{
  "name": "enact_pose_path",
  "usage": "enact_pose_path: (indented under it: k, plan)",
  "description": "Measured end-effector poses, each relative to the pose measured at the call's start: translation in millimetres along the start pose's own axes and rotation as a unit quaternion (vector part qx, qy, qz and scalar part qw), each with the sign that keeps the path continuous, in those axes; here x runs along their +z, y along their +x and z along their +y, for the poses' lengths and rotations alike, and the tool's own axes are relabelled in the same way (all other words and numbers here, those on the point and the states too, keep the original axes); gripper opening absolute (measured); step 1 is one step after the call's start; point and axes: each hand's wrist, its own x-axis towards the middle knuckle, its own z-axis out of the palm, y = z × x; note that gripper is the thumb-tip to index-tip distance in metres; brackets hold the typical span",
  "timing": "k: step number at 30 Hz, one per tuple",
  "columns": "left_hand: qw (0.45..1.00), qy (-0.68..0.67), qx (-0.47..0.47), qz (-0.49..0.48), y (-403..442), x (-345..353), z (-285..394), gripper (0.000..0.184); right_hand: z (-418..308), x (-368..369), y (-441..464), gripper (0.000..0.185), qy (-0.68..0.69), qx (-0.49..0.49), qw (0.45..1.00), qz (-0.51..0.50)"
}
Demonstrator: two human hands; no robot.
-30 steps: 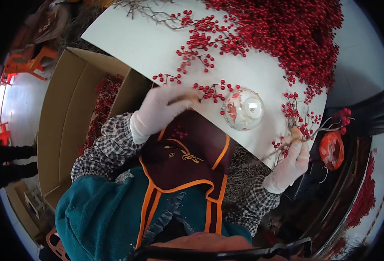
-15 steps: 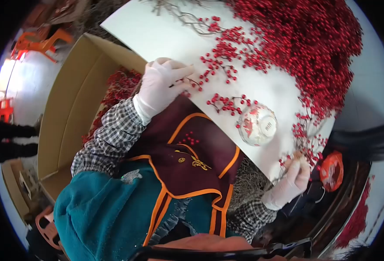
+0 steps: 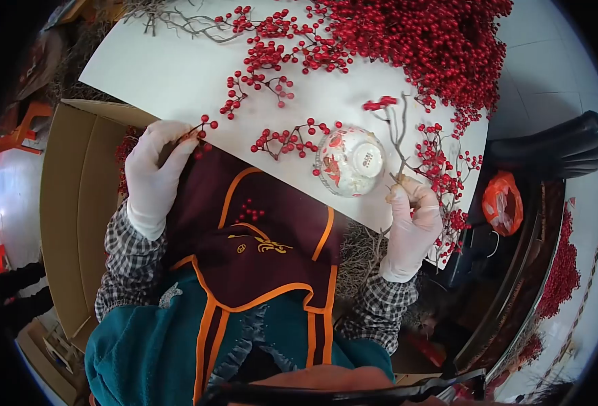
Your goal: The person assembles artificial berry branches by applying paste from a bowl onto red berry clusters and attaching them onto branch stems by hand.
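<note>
My left hand [image 3: 155, 172], in a white glove, pinches a small red berry sprig [image 3: 204, 128] at the white table's [image 3: 170, 74] near edge. My right hand [image 3: 414, 223], gloved too, is closed on a bare-stemmed twig [image 3: 398, 135] that stands up with a few red berries at its tip. Between the hands an upturned patterned bowl [image 3: 353, 162] rests on the table, with a loose berry sprig [image 3: 285, 141] at its left. More berry stems [image 3: 441, 162] lie to the right of my right hand.
A large heap of red berries [image 3: 421, 47] covers the far right of the table. At the left stands an open cardboard box [image 3: 75, 203]. Bare twigs [image 3: 184, 24] lie at the far left. An orange-red bag [image 3: 502, 203] hangs beyond the right edge.
My right hand has lifted a twig and moved toward the bowl. My left hand has turned, and a berry sprig now shows between its fingertips. The camera view has shifted.
</note>
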Motion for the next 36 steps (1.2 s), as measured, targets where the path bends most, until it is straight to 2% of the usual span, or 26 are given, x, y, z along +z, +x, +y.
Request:
enact_pose_path:
  k: [3, 6, 9, 17, 21, 22, 25, 28, 31, 32, 35, 36]
  plan:
    - [1.000, -0.007, 0.001, 0.019, -5, 0, 9, 0.019, 2, 1, 0, 0.020, 0.050, 0.012, 0.999, -0.003]
    - [0.998, 0.016, 0.045, 0.042, -4, -1, 2, 0.022, 8, 4, 1, 0.019, 0.056, -0.005, 0.998, 0.009]
    - [0.996, -0.022, 0.059, 0.055, -4, 1, 1, 0.024, 6, 5, 3, 0.018, 0.072, 0.000, 0.997, 0.009]
    - [0.996, -0.008, 0.074, 0.039, -4, -1, 6, 0.024, 9, 10, 14, 0.022, 0.158, 0.042, 0.985, 0.047]
    - [0.997, 0.008, 0.073, 0.039, -4, 0, 6, 0.024, 34, 14, 29, 0.025, 0.188, 0.026, 0.981, 0.040]
    - [0.996, 0.008, 0.075, 0.039, -4, 0, 6, 0.024, 41, 15, 31, 0.026, 0.198, -0.007, 0.979, 0.044]
    - [0.997, 0.010, 0.073, 0.035, -4, -2, 6, 0.024, 54, 1, 34, 0.027, 0.106, -0.042, 0.993, 0.033]
    - [0.997, -0.003, 0.071, 0.036, -4, 0, 5, 0.024, 49, -7, 29, 0.026, -0.021, -0.075, 0.993, 0.084]
    - [0.997, -0.030, 0.062, 0.046, -2, 1, 6, 0.023, 28, -15, 19, 0.023, -0.071, -0.069, 0.988, 0.117]
    - [0.997, -0.034, 0.058, 0.049, -1, 0, 7, 0.023, 30, -15, 14, 0.020, -0.029, -0.063, 0.989, 0.134]
    - [0.996, 0.005, 0.071, 0.058, -1, -4, 7, 0.022, 19, -23, -5, 0.017, -0.085, -0.037, 0.992, 0.080]
    - [0.994, 0.013, 0.090, 0.057, 0, -5, 4, 0.023, 26, -24, -8, 0.026, -0.108, -0.065, 0.990, 0.061]
